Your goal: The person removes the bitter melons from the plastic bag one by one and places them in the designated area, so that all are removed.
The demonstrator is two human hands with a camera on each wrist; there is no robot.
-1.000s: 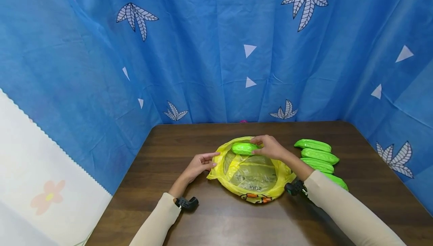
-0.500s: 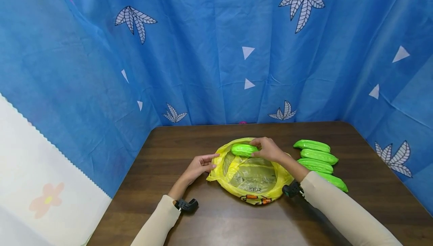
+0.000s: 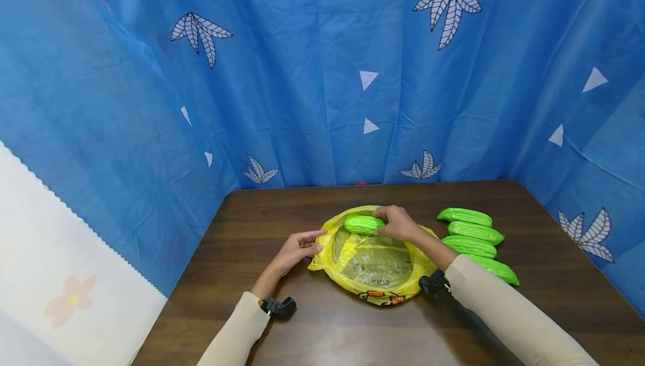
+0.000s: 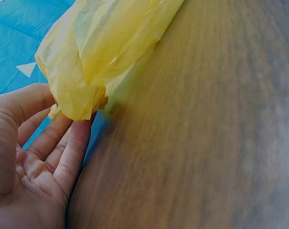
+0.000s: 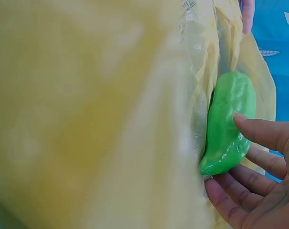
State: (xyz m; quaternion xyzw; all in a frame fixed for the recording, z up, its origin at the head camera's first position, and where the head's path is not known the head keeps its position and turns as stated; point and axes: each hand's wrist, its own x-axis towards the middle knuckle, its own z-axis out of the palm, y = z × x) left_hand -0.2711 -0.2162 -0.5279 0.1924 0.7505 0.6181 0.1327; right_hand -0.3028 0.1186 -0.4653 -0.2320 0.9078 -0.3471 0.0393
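A yellow plastic bag (image 3: 347,283) lies on the table with its mouth spread wide in the head view. My left hand (image 3: 296,251) pinches its left rim; the left wrist view shows thumb and fingertips at a crumpled fold of the bag (image 4: 87,100). Inside the far side of the mouth is a shiny green ridged bitter melon (image 3: 361,224). My right hand (image 3: 400,224) grips its right end. Close up in the right wrist view, the thumb lies across the bitter melon (image 5: 230,105) and the fingers curl beneath it.
Several similar green bitter melons (image 3: 475,232) lie in a row on the brown wooden table (image 3: 322,332), right of the bag. A blue patterned curtain (image 3: 302,75) hangs behind the table's far edge and along its sides. White flowered cloth (image 3: 65,265) shows at left.
Hardly anything differs. The head view has shifted slightly, while the right hand keeps holding the bitter melon in the bag's mouth and the left hand stays at the rim.
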